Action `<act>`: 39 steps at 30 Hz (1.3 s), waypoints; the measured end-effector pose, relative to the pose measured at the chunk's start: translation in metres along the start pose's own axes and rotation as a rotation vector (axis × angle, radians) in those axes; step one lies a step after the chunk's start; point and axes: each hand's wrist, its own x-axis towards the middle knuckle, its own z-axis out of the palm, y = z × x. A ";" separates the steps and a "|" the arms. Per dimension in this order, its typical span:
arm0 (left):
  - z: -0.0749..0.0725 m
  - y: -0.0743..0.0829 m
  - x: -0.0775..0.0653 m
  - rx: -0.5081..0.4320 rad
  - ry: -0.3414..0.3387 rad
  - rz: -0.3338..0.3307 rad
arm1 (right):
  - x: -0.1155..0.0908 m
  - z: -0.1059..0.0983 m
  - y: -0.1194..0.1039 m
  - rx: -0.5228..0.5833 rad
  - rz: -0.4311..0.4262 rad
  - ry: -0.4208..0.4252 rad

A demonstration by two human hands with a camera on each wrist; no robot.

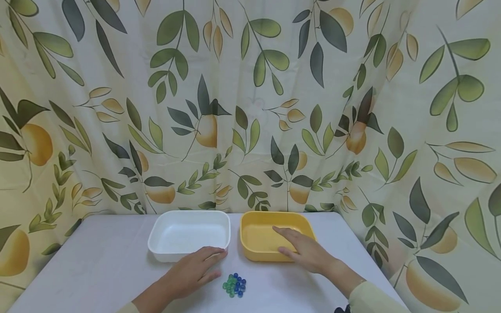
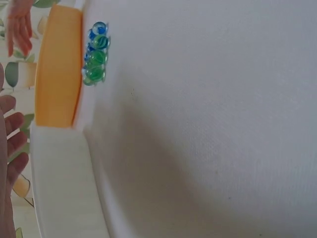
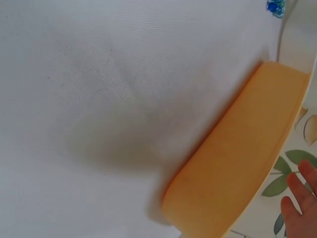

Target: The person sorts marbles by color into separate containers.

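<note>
Several green and blue glass marbles (image 1: 235, 285) lie in a small cluster on the table, also seen from the side in the left wrist view. My left hand (image 1: 194, 271) hovers between them and the white tray (image 1: 172, 257), its fingers relaxed and overlapping the tray's near right corner. My right hand (image 1: 307, 252) is over the near right side of the yellow tray (image 1: 260, 256), fingers extended and holding nothing. In the right wrist view, fingers (image 3: 297, 198) of that hand are spread beyond the yellow tray's wall.
Both trays stand side by side at the back of the white-covered table (image 1: 98, 252), with a narrow gap between them. A leaf-and-fruit patterned curtain (image 1: 250, 130) hangs behind the table and at its sides. A small dark object (image 1: 342, 309) shows at the bottom edge near my right sleeve.
</note>
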 end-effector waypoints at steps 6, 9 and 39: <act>0.003 0.000 -0.002 -0.023 0.000 -0.005 | -0.003 -0.003 0.001 0.006 0.048 0.018; 0.003 0.001 -0.004 -0.061 -0.012 -0.018 | -0.004 -0.004 0.001 0.009 0.063 0.028; 0.039 -0.004 -0.001 -0.587 -0.052 -0.158 | -0.016 -0.012 0.033 0.056 0.221 0.135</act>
